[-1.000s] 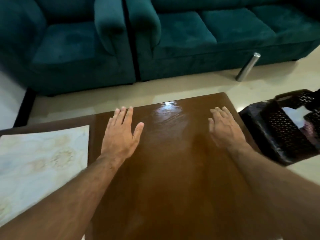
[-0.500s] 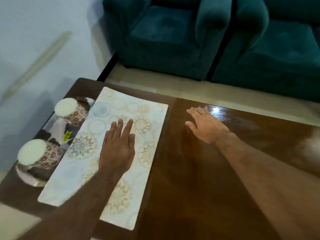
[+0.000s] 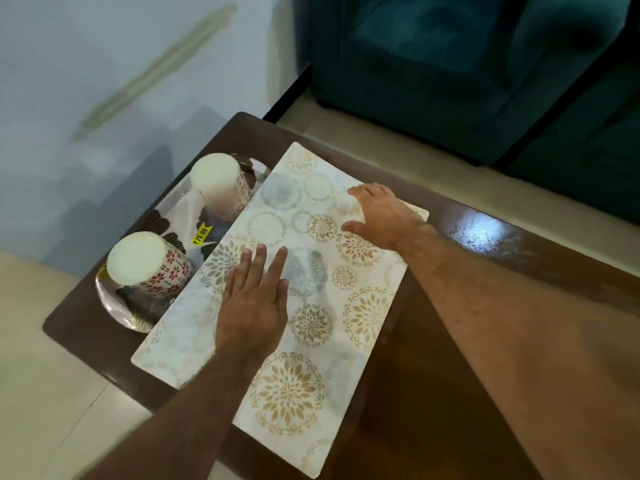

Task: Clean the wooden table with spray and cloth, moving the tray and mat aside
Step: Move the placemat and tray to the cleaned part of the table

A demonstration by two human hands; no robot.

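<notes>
A pale mat (image 3: 304,341) with gold and grey flower circles lies across the left part of the dark wooden table (image 3: 467,358). My left hand (image 3: 254,301) rests flat on the mat's middle with fingers straight. My right hand (image 3: 381,214) lies on the mat's far right part, fingers spread and loosely bent. Left of the mat sits a shiny silver tray (image 3: 114,299) holding two patterned cups (image 3: 145,268) with white tops. No spray bottle or cloth is in view.
A teal sofa (image 3: 450,64) stands beyond the table across a strip of cream floor. A pale blue wall (image 3: 104,81) is at the left, close to the table's left end. The table's right part shines with a light reflection (image 3: 481,230).
My view has swung left from the table's right end to the mat and tray. My left hand stayed flat on the mat, and my right hand moved from the bare wood onto the mat.
</notes>
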